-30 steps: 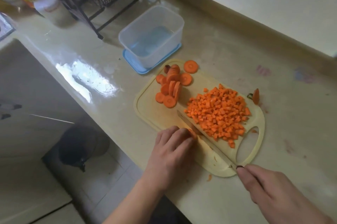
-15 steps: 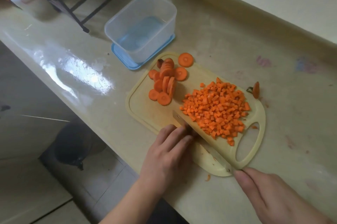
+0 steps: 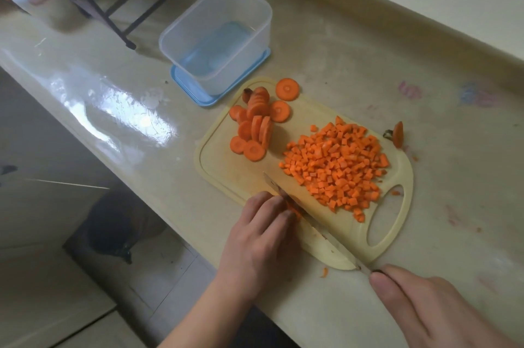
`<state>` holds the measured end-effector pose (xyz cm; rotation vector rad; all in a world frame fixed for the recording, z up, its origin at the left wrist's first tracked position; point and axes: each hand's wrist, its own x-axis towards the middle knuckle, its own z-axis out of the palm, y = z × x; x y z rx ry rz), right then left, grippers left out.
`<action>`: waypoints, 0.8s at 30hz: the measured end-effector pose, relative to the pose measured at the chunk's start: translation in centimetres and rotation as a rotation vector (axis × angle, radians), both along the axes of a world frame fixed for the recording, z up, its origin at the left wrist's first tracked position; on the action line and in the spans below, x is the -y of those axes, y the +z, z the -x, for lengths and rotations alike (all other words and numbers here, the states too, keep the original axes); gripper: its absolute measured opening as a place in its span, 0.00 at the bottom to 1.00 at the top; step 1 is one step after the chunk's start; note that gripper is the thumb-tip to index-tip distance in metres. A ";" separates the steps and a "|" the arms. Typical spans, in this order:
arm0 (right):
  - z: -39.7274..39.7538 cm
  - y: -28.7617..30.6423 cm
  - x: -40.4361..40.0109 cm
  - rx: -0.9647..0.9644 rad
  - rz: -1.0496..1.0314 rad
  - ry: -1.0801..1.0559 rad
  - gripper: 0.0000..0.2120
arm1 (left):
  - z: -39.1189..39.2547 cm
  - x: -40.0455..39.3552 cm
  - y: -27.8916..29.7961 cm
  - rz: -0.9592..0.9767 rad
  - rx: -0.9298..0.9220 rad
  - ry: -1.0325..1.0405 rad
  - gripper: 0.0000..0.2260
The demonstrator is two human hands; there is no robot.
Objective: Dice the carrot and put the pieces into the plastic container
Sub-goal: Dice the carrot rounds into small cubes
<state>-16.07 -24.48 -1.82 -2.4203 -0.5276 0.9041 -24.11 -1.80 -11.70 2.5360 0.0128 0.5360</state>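
On the near edge of the cutting board (image 3: 221, 171), a small carrot piece (image 3: 293, 209) is pinned under the curled fingertips of the left hand (image 3: 262, 237), with the knife (image 3: 312, 223) blade set just right of them. The knife handle is gripped by the right hand (image 3: 431, 310) at the near right. Diced carrot (image 3: 337, 169) is heaped on the board's right half, carrot slices (image 3: 256, 126) lie at its far left, and the plastic container (image 3: 218, 38) is seated on a blue lid (image 3: 184, 86) just beyond the board.

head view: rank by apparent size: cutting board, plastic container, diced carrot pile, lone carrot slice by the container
1. cutting board
2. plastic container, though farther away
3. diced carrot pile
4. lone carrot slice
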 end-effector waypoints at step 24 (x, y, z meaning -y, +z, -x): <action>0.1 -0.3 0.0 -0.047 -0.049 0.032 0.36 | 0.3 -0.1 -0.3 0.034 0.058 0.007 0.06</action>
